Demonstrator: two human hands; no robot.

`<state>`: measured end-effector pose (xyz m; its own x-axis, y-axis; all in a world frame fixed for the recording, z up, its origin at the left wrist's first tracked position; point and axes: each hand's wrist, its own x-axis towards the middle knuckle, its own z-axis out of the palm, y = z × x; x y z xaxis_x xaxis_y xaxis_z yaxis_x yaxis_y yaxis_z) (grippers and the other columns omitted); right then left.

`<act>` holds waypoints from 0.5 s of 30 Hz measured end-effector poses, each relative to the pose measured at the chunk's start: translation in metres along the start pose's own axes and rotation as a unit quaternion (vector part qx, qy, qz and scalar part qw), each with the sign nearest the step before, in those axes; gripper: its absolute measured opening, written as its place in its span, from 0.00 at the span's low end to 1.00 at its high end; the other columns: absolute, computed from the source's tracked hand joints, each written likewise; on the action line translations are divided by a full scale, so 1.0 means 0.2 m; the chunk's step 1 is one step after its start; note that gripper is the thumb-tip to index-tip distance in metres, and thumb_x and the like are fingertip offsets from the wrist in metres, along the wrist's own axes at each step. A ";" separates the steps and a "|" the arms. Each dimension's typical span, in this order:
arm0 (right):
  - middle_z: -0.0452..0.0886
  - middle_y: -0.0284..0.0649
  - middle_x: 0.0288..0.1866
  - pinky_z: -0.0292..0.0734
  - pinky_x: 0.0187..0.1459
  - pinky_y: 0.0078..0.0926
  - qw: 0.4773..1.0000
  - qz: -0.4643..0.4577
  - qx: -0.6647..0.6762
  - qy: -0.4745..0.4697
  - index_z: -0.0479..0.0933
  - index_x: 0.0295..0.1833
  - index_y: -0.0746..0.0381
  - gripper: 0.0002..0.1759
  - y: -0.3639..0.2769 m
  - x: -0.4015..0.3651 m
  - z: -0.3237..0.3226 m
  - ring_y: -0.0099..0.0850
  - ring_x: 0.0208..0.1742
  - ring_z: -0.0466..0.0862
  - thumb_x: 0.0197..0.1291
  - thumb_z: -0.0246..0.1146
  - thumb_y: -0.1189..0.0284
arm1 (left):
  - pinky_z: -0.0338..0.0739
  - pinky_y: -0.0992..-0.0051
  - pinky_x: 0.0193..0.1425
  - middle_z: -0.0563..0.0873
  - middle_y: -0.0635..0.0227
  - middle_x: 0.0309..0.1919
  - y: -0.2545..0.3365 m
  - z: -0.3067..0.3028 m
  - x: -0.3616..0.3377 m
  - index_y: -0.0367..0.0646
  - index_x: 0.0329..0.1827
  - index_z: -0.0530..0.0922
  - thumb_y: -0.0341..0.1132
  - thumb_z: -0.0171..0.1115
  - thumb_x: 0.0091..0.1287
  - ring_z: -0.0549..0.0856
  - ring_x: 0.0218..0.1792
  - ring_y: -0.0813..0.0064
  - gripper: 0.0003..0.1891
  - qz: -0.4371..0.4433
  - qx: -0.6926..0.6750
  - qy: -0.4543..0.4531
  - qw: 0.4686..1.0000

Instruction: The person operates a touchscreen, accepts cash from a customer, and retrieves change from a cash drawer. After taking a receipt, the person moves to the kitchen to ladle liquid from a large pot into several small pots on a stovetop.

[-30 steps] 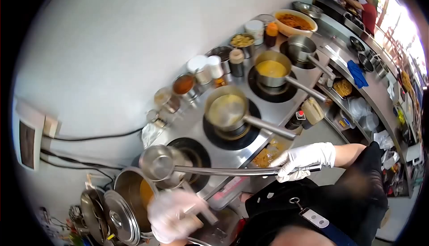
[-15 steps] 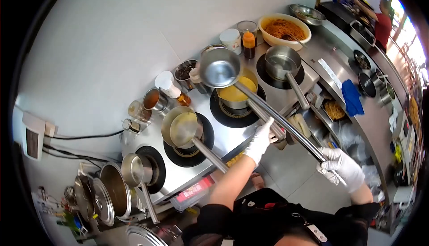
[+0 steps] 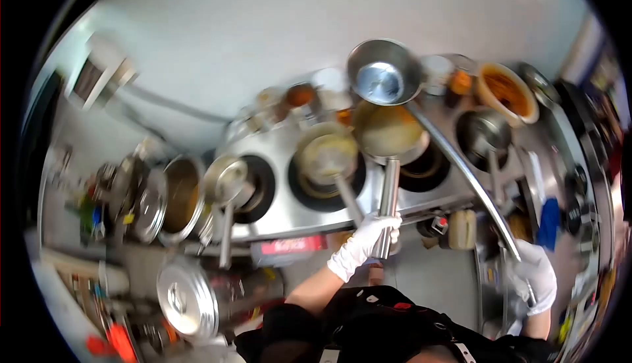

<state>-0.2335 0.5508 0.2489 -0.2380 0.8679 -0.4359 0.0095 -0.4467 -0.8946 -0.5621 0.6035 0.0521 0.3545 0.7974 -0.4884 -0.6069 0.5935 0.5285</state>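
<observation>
Head view: left hand (image 3: 366,236) clenched around pan (image 3: 388,136) handle at bench (image 3: 289,215) front edge; right hand (image 3: 536,279) gripping ladle (image 3: 384,76), bowl above pan.

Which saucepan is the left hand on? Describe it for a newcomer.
On the steel stove along the white wall, four burners run in a row. The saucepan is at the third from the left, close by the ladle. Only its handle is gripped by the gloved left hand.

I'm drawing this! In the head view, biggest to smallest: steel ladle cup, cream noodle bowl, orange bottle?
1. Steel ladle cup, though it's nearer the camera
2. Cream bowl of orange food
3. Small orange bottle
</observation>
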 end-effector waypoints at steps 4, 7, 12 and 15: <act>0.76 0.38 0.22 0.59 0.18 0.13 0.993 -0.045 -0.011 -0.106 0.71 0.58 0.79 0.41 -0.06 0.24 0.29 0.18 0.17 0.70 0.43 0.73 0.61 | 0.71 0.78 0.24 0.76 0.70 0.25 0.17 -0.23 -0.67 0.39 0.51 0.72 0.25 0.63 0.63 0.76 0.21 0.78 0.15 0.048 0.021 0.056 0.997; 0.73 0.33 0.18 0.55 0.13 0.14 0.970 -0.077 -0.028 -0.231 0.70 0.59 0.78 0.36 -0.12 0.47 0.69 0.18 0.09 0.64 0.50 0.72 0.65 | 0.71 0.78 0.24 0.76 0.69 0.25 0.19 -0.48 -1.15 0.36 0.50 0.71 0.25 0.64 0.62 0.76 0.20 0.78 0.15 0.083 0.046 0.123 0.988; 0.73 0.34 0.22 0.63 0.12 0.12 0.917 -0.026 -0.167 -0.360 0.70 0.62 0.71 0.27 -0.18 0.79 1.61 0.17 0.12 0.70 0.57 0.62 0.72 | 0.72 0.77 0.26 0.78 0.66 0.25 0.19 -0.82 -1.94 0.33 0.48 0.73 0.24 0.65 0.59 0.77 0.21 0.77 0.16 0.115 0.055 0.272 0.954; 0.71 0.31 0.21 0.65 0.12 0.14 0.860 0.014 -0.298 -0.415 0.69 0.64 0.68 0.24 -0.19 0.94 2.28 0.17 0.12 0.70 0.61 0.56 0.78 | 0.72 0.78 0.26 0.77 0.68 0.24 0.10 -1.06 -2.31 0.34 0.48 0.73 0.24 0.65 0.59 0.77 0.20 0.78 0.15 0.115 0.019 0.368 0.922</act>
<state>-0.7210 0.6327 0.2453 -0.8379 0.2955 -0.4589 0.4634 -0.0590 -0.8842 -0.8883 0.2242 0.1401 -0.3687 0.6207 -0.6920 -0.5749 0.4327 0.6945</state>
